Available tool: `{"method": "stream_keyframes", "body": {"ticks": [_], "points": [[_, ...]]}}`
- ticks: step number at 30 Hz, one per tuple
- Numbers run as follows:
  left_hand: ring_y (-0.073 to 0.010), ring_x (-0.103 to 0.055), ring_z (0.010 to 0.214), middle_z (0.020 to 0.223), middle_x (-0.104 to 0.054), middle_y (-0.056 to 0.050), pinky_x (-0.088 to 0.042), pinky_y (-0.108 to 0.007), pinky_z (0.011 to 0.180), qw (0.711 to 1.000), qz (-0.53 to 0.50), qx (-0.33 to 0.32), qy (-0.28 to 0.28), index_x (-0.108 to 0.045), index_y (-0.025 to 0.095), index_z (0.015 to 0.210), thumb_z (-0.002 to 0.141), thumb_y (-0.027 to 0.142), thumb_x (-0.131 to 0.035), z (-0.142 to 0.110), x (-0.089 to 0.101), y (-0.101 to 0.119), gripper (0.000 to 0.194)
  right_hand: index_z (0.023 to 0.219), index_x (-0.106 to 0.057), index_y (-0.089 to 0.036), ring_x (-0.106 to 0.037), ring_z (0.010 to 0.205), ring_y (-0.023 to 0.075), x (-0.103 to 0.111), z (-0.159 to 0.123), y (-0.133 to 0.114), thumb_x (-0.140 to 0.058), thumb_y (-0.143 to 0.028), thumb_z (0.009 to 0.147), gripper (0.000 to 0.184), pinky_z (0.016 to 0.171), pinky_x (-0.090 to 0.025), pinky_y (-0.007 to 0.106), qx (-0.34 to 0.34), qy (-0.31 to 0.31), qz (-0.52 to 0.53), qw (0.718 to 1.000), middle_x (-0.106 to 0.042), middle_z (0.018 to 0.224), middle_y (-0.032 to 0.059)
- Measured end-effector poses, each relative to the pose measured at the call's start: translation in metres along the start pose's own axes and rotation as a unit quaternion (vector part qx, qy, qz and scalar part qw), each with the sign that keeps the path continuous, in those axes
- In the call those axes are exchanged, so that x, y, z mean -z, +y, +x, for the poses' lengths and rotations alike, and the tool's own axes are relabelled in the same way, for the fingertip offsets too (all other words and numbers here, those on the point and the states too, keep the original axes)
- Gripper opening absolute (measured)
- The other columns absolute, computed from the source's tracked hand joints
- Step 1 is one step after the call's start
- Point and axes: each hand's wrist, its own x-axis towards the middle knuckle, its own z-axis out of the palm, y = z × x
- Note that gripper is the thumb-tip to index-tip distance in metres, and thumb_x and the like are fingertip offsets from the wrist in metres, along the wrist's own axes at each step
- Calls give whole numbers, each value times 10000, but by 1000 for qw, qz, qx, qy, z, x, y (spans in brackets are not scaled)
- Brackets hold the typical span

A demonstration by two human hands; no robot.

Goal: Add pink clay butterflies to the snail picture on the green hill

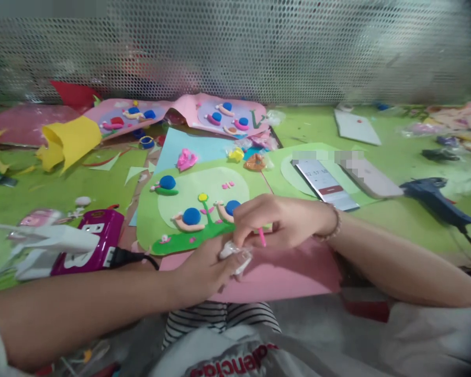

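Green tabletop (317, 123), snail card (192, 183) (perforated panel (235, 52) behind)

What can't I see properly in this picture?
Head view: the white bundle, partly covered by the left hand.
Head view: the snail nearest the right hand, partly hidden behind it.
Head view: the shirt lettering, cut off by the bottom edge.
Head view: coloured shapes behind the mesh, blurred.

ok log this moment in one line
left hand: gripping white packet | right hand: at packet, holding pink stick | beyond: green snail card
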Motion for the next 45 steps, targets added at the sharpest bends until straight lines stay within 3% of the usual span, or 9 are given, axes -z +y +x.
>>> {"method": "stream_keyframes", "body": {"ticks": [3, 9, 14, 19, 24, 28, 34, 40, 45], "points": [[-44, -434, 449, 638, -495, 42, -344, -138, 399, 1000, -4, -10, -16, -481, 150, 903, 887, 564, -449, 0, 0, -5, 415, 858, -670, -35, -485, 636, 63, 2, -1, -2, -563, -92, 843, 123, 601, -407, 171, -22, -15, 5, 1000, -582, 678, 57], [-64, -461, 557, 666, -485, 32, -373, -161, 501, 994, -30, -70, -84, -490, 151, 792, 883, 485, -516, 0, 3, -2, 347, 845, -706, -48, -523, 613, 56, -2, -8, 0, -571, -117, 851, 151, 584, -423, 157, 1, -38, 114, 993, -596, 661, 63], [-70, -431, 552, 642, -458, 42, -379, -176, 514, 986, -89, -76, -122, -495, 150, 812, 823, 572, -563, -1, 4, -1, 428, 794, -699, -70, -460, 568, 38, -6, -8, 2, -615, -76, 805, 85, 544, -383, 135, 6, -6, 138, 990, -520, 590, 7], [-64, -403, 561, 671, -428, 39, -379, -164, 500, 990, -68, -90, -82, -504, 154, 802, 849, 566, -528, 1, 1, -3, 415, 809, -640, -76, -466, 667, 59, -6, -5, -1, -548, -28, 821, 104, 617, -411, 160, 2, -31, 88, 996, -531, 701, 33], [-70, -385, 549, 636, -418, 37, -350, -161, 466, 996, -58, -73, 1, -493, 158, 811, 879, 591, -451, 1, -1, -5, 440, 901, -641, -53, -447, 667, 63, -4, -6, -1, -525, -69, 864, 123, 618, -408, 164, 9, 32, -31, 999, -486, 729, 29], [-62, -370, 537, 625, -383, 40, -321, -154, 444, 995, -48, -78, -24, -454, 161, 722, 885, 592, -435, 1, 0, -3, 462, 877, -663, -54, -442, 621, 70, -7, -7, 1, -509, -111, 888, 164, 572, -384, 170, 30, 28, -47, 998, -475, 677, 22], [-69, -366, 553, 662, -385, 39, -338, -169, 463, 997, -37, -65, -18, -441, 168, 758, 869, 603, -456, 2, 1, -3, 449, 833, -656, -91, -425, 580, 84, -15, -10, 9, -457, -209, 929, 251, 545, -356, 198, 27, 25, -69, 997, -455, 627, 16], [-67, -345, 541, 614, -362, 53, -338, -164, 483, 996, -50, -68, -18, -413, 176, 699, 882, 588, -443, 4, 2, -5, 452, 836, -658, -98, -483, 607, 72, -18, -10, 16, -447, -244, 937, 276, 563, -403, 174, 54, 87, -66, 993, -526, 660, 43], [-73, -364, 541, 607, -380, 53, -350, -173, 488, 997, -53, -64, 2, -415, 179, 703, 860, 617, -452, 2, 1, -6, 467, 835, -673, -73, -494, 611, 64, -22, -9, 19, -520, -173, 899, 193, 568, -410, 169, 75, 125, -52, 988, -562, 667, 54]]}}
